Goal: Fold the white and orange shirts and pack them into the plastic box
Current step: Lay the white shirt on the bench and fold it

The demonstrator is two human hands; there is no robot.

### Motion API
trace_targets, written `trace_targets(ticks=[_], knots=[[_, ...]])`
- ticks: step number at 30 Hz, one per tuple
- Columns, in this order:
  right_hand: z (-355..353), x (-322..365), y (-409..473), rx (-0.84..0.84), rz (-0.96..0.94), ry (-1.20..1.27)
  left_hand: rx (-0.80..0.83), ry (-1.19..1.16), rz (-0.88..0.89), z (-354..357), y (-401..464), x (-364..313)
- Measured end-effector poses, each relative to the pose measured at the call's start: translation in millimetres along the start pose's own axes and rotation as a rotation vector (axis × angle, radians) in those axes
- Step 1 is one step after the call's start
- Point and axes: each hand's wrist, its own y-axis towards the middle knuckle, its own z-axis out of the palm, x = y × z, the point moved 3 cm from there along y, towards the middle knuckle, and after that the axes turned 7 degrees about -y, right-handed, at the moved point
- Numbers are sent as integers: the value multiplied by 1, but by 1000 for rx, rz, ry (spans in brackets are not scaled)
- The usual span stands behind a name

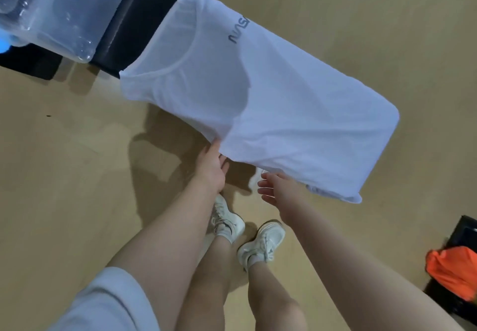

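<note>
Two shirts to do, neither packed as far as I can see. Going left to right:

Plastic box (59, 13) sits upper left of frame, clear, on a dark stand (129, 26). Can't tell whether anything is inside; nothing coloured shows through.

White shirt (271, 103) fills the centre, spread out in the air above the wood floor (51, 175), neckline toward the box, printed logo near the upper edge. It looks narrowed lengthwise, maybe sleeves tucked in, but not folded down to box size yet. My read: mid-fold on shirt one.

Left hand (210, 168) is at the shirt's lower left edge, fingertips hidden under the cloth, so I can't tell whether it pinches or only touches. Right hand (273, 188) is just below the near hem, fingers loosely spread and slightly curled, gripping nothing I can see; a small white flap hangs just beside them.

Orange shirt (451, 271) lies crumpled at lower right of frame on a dark object (464, 230), well apart from the box. Untouched, not folded.

Left to do: finish white fold, pack, then fold and pack orange.

In the way: person's own shoes (247, 237) directly under the shirt; the hanging cloth may hide the box's rim when lowering.
</note>
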Motion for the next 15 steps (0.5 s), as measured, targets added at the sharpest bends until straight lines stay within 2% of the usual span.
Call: trace_targets(ticks=[3,7,9,11,12,15], knots=[[11,11,-10,-8,-73,-78,-35,-26,94,-14,3,-37],[36,66,-25,46,-274,-80,-157,94,214,-24,-9,-101],[54,100,-31,72,-334,-81,-245,219,413,-27,-19,-135],[72,133,-35,58,-446,-208,-312,376,594,-30,-23,-165],[82,149,-36,43,-524,-299,-336,437,631,-32,-22,-177],[105,193,-31,-10,-732,-560,-359,587,590,-38,-9,-202]])
